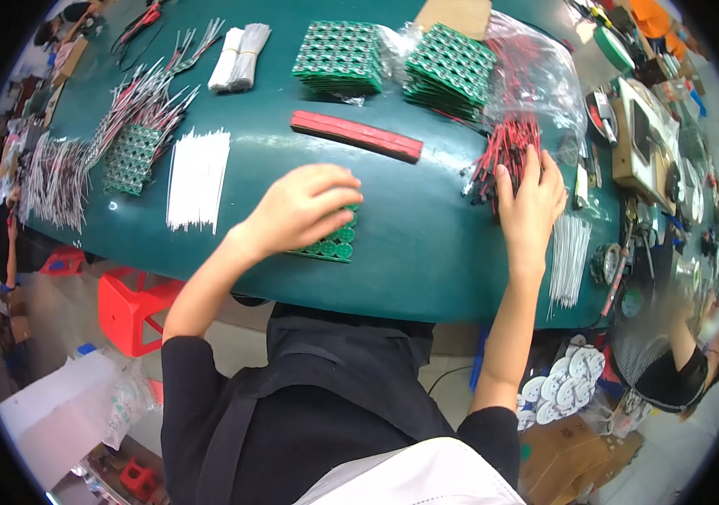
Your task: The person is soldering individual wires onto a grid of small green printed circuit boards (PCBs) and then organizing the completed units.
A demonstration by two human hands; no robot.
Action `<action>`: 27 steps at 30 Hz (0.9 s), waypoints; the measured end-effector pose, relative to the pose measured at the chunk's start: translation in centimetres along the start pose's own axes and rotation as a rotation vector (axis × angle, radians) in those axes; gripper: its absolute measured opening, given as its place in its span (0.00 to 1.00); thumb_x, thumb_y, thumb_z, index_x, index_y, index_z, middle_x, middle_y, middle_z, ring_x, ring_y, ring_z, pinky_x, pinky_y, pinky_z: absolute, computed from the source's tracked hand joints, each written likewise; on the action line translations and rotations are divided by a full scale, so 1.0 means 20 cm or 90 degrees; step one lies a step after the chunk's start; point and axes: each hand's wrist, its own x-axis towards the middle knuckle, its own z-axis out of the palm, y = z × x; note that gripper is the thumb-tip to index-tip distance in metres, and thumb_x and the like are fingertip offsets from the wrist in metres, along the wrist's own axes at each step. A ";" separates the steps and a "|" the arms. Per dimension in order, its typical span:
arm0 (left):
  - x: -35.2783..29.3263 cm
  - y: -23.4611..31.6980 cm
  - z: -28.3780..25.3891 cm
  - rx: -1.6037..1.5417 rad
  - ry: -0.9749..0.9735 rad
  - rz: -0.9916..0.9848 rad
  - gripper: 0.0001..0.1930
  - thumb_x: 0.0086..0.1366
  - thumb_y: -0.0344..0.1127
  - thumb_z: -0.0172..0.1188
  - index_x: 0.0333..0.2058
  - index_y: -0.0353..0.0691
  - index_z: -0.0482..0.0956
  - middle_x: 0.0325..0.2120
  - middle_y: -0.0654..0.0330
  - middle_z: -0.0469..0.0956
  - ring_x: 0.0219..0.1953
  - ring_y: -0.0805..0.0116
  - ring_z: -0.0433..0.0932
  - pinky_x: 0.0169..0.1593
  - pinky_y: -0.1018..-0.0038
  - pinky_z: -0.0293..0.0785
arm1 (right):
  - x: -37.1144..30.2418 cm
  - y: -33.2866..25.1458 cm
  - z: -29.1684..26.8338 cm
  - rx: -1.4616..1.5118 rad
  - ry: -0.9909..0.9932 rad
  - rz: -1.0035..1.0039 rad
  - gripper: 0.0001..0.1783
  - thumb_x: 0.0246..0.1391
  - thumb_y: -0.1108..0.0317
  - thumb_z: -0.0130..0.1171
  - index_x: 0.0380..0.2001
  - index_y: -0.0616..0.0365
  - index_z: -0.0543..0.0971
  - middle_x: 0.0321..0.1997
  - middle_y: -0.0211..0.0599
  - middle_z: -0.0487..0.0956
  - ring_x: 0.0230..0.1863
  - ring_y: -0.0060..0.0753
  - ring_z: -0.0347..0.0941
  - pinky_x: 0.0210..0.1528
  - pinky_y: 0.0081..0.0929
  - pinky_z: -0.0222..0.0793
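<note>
While pressed palm-down on the teal table (427, 244), left hand (305, 209) curled over a small green circuit board panel (332, 245), fingers bent around its upper edge and covering most of it, only the lower right corner with its round pads showing; panel flat on the tabletop near the front edge, roughly at centre. Right hand (530, 202) spread over a bundle of red and black wires (503, 156), fingertips dug into the strands, loosely gathering rather than clamped; whether any single wire pinched, cannot tell. Wire bundle spilling from a clear plastic bag (536, 71) just behind that hand. Between the two hands and farther back, a long red strip (356, 135) lying at a slant. Behind it, two stacks of green circuit boards (393, 61), side by side. Left of the left hand, a sheaf of white wires (198, 178), then another green panel (130, 160) among loose grey leads. Right of the right hand, more white wires (568, 257) hanging over the table's edge. Below the table, a red plastic stool (130, 305) on the floor. At lower right, another person (689, 364) in dark clothing, seated well apart.
</note>
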 end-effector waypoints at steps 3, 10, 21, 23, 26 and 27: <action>-0.16 -0.01 0.10 -0.023 -0.130 -0.044 0.28 0.58 0.41 0.66 0.58 0.46 0.72 0.62 0.57 0.67 0.65 0.55 0.65 0.66 0.55 0.60 | 0.08 -0.27 -0.06 0.293 0.019 -0.184 0.23 0.55 0.65 0.62 0.54 0.59 0.75 0.54 0.48 0.75 0.56 0.51 0.70 0.58 0.44 0.65; -0.23 0.03 0.20 0.024 -0.014 -0.069 0.31 0.58 0.46 0.66 0.59 0.46 0.71 0.63 0.56 0.65 0.66 0.56 0.62 0.67 0.54 0.57 | 0.38 -0.77 0.14 0.335 0.110 -0.354 0.16 0.56 0.71 0.57 0.48 0.57 0.77 0.48 0.37 0.78 0.50 0.41 0.74 0.51 0.37 0.69; -0.27 0.06 0.20 -0.005 -0.047 -0.080 0.34 0.54 0.47 0.69 0.58 0.44 0.71 0.62 0.53 0.64 0.66 0.52 0.62 0.67 0.53 0.58 | -0.02 -0.26 -0.16 0.119 -0.038 0.160 0.10 0.58 0.61 0.61 0.35 0.56 0.79 0.32 0.39 0.77 0.36 0.45 0.75 0.38 0.39 0.71; -0.27 0.09 0.21 -0.005 -0.054 -0.069 0.34 0.53 0.46 0.70 0.58 0.44 0.70 0.62 0.53 0.64 0.66 0.52 0.62 0.67 0.53 0.58 | -0.17 -0.16 -0.12 -0.039 -0.129 0.173 0.14 0.55 0.56 0.64 0.32 0.56 0.78 0.31 0.39 0.76 0.36 0.44 0.74 0.38 0.39 0.71; -0.24 0.10 0.22 0.001 -0.060 -0.069 0.35 0.52 0.45 0.70 0.58 0.44 0.70 0.62 0.52 0.64 0.66 0.52 0.61 0.67 0.52 0.57 | -0.29 -0.13 0.00 -0.024 -0.119 0.133 0.15 0.54 0.57 0.65 0.32 0.56 0.74 0.33 0.41 0.74 0.37 0.47 0.73 0.38 0.44 0.70; -0.24 0.10 0.23 -0.004 -0.063 -0.066 0.35 0.52 0.45 0.70 0.58 0.44 0.70 0.62 0.52 0.64 0.66 0.52 0.61 0.67 0.52 0.57 | -0.31 -0.12 0.02 0.009 -0.121 0.142 0.14 0.54 0.59 0.65 0.32 0.56 0.73 0.34 0.42 0.74 0.38 0.48 0.73 0.39 0.45 0.70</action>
